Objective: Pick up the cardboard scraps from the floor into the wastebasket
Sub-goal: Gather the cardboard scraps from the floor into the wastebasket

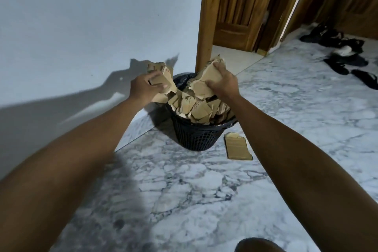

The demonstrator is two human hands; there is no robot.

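A black mesh wastebasket (pixel 196 139) with a dark liner stands on the marble floor by the wall. It is heaped with torn brown cardboard scraps (pixel 196 108). My left hand (pixel 143 86) grips a bunch of scraps (pixel 161 71) above the basket's left rim. My right hand (pixel 223 84) grips a larger torn piece (pixel 206 77) over the basket's right side. One flat cardboard scrap (pixel 237 146) lies on the floor just right of the basket.
A pale wall runs along the left. A wooden door frame (pixel 204 26) and door stand behind the basket. Several dark shoes (pixel 343 51) lie on the floor at the far right. My foot (pixel 257 245) shows at the bottom edge.
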